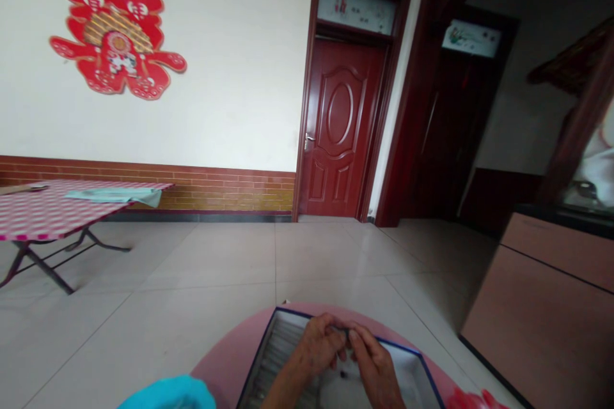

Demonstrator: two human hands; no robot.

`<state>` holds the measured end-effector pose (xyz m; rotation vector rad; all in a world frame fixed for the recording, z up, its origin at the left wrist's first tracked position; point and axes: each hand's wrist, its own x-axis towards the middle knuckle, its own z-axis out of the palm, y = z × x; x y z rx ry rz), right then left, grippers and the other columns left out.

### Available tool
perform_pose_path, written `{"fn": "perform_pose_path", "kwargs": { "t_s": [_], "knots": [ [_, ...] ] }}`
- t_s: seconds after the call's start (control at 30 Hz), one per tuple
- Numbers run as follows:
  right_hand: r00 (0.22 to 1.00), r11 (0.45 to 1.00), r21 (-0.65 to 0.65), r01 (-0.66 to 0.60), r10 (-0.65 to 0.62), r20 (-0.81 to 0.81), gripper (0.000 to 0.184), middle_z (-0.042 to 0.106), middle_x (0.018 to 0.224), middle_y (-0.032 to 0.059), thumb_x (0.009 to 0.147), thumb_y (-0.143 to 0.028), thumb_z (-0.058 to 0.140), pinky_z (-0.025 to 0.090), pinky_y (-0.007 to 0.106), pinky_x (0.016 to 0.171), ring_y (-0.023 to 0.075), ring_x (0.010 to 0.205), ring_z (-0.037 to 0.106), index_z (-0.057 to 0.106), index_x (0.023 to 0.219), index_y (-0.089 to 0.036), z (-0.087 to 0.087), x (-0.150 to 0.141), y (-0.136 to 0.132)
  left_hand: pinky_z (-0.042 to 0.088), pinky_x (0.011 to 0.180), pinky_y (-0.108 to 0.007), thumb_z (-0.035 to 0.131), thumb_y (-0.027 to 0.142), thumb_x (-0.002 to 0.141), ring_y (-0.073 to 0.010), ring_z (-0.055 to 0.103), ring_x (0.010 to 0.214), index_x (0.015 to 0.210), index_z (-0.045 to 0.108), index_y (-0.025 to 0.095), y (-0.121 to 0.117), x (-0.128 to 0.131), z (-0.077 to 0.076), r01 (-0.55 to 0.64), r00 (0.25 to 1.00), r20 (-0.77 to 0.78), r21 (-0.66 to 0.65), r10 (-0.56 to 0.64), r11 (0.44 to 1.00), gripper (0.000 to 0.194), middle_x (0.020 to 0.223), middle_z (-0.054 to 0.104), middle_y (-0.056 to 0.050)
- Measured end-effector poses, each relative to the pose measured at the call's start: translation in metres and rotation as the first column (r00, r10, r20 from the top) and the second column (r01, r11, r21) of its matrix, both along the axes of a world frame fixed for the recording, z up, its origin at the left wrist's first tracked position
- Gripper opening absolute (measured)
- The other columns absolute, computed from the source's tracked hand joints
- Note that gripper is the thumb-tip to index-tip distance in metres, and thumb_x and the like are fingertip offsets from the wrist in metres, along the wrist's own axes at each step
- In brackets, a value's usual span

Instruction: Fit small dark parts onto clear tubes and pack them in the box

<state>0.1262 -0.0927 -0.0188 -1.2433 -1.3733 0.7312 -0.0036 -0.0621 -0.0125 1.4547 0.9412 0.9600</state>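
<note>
I stand in a tiled room, facing a red panelled door (338, 128). Left of the door, a white wall (230, 64) carries a red paper-cut ornament (118, 32) above a band of brick-look tile (192, 188). Further left of the door, a folding table (48, 217) with a red-and-white checked cloth holds a pale blue cloth (112, 195). Right of the door are a dark doorway (455, 128) and, nearer me, a peach-coloured cabinet (542, 307). Straight down from the door, at the bottom of my view, a round pink table (220, 351) bears an open box with navy edges (407, 358), with a bright blue mound (167, 394) at its near left. Inside the box lie grey rows (278, 358), too blurred to name, and a dark speck (343, 374). Above the box my left hand (319, 345) pinches a small dark piece (344, 331). My right hand (377, 367) is narrowed, its fingertips (355, 335) just beside that piece; I can't tell whether they grip it too.
</note>
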Motion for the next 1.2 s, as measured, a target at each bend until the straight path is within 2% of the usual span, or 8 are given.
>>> {"fn": "perform_pose_path", "kwargs": {
  "t_s": [0.1,0.17,0.3,0.43,0.63,0.8,1.03,1.2],
  "knots": [
    [1.0,0.999,-0.028,-0.024,0.024,0.002,0.037,0.067,0.073,0.0042,0.076,-0.05,0.049,0.047,0.027,0.065,0.0192,0.069,0.06,0.065,0.083,-0.018,-0.002,-0.001,0.0,0.034,0.042,-0.021,0.048,0.024,0.066,-0.0086,0.043,0.041,0.077,0.06,0.014,0.001,0.001,-0.003,-0.064,0.993,-0.096,0.008,0.065,0.998,0.02,0.053,0.054,0.004],
    [1.0,0.998,-0.056,-0.02,0.02,-0.001,0.037,0.065,0.068,0.0025,0.076,-0.05,0.048,0.045,0.026,0.058,0.0177,0.063,0.057,0.064,0.081,-0.018,-0.003,-0.001,0.0,0.037,0.048,-0.021,0.049,0.021,0.066,-0.0096,0.047,0.047,0.069,0.059,0.015,0.0,0.001,-0.004,-0.118,0.974,-0.175,0.156,0.145,0.981,0.013,0.056,0.056,0.003],
    [1.0,0.996,-0.094,-0.006,0.007,0.016,0.038,0.058,0.058,-0.0006,0.076,-0.053,0.047,0.042,0.025,0.052,0.0156,0.055,0.052,0.062,0.073,-0.018,-0.004,0.001,0.0,0.038,0.06,-0.023,0.047,0.017,0.072,-0.0122,0.051,0.06,0.067,0.058,0.017,-0.005,-0.003,-0.005,-0.095,0.891,-0.328,0.539,0.313,0.837,0.012,0.063,0.058,0.001],
    [0.992,0.997,-0.058,0.048,-0.041,0.119,0.04,0.053,0.052,-0.0018,0.079,-0.054,0.041,0.04,0.025,0.049,0.0148,0.05,0.05,0.057,0.065,-0.02,-0.01,0.001,0.001,0.039,0.07,-0.027,0.046,0.018,0.077,-0.016,0.053,0.075,0.078,0.059,0.017,-0.007,-0.005,-0.007,0.001,0.829,-0.395,0.709,0.396,0.705,0.013,0.078,0.061,-0.004],
    [0.893,0.97,0.201,0.138,-0.21,0.399,0.042,0.064,0.065,0.005,0.086,-0.048,0.029,0.044,0.026,0.056,0.0173,0.059,0.059,0.058,0.072,-0.022,-0.028,0.005,0.008,0.036,0.08,-0.034,0.047,0.019,0.08,-0.0179,0.051,0.081,0.082,0.06,0.019,-0.012,-0.001,-0.007,0.08,0.802,-0.443,0.745,0.401,0.662,0.013,0.082,0.061,-0.003],
    [0.822,0.923,0.38,0.059,-0.261,0.507,0.046,0.066,0.069,0.0092,0.088,-0.047,0.023,0.046,0.028,0.054,0.0185,0.059,0.06,0.06,0.079,-0.021,-0.036,0.016,0.011,0.035,0.081,-0.034,0.048,0.02,0.08,-0.0183,0.051,0.084,0.084,0.06,0.02,-0.014,0.001,-0.006,0.089,0.809,-0.447,0.736,0.383,0.671,0.012,0.086,0.06,-0.003],
    [0.898,0.967,0.255,-0.007,-0.106,0.427,0.028,0.061,0.074,0.0034,0.089,-0.036,0.03,0.047,0.026,0.067,0.0153,0.071,0.058,0.052,0.078,-0.023,-0.019,0.008,0.001,0.036,0.078,-0.034,0.047,0.018,0.08,-0.019,0.051,0.082,0.084,0.06,0.019,-0.01,-0.001,-0.011,0.054,0.811,-0.422,0.745,0.406,0.665,0.014,0.084,0.06,-0.004],
    [0.906,0.982,0.187,0.003,-0.081,0.415,0.032,0.06,0.074,0.0037,0.089,-0.039,0.029,0.046,0.028,0.069,0.0161,0.072,0.057,0.053,0.075,-0.023,-0.021,0.008,0.0,0.036,0.079,-0.035,0.046,0.019,0.08,-0.0185,0.051,0.082,0.083,0.059,0.019,-0.011,0.001,-0.013,0.042,0.824,-0.396,0.755,0.404,0.654,0.013,0.083,0.06,-0.004]
  ]
}}
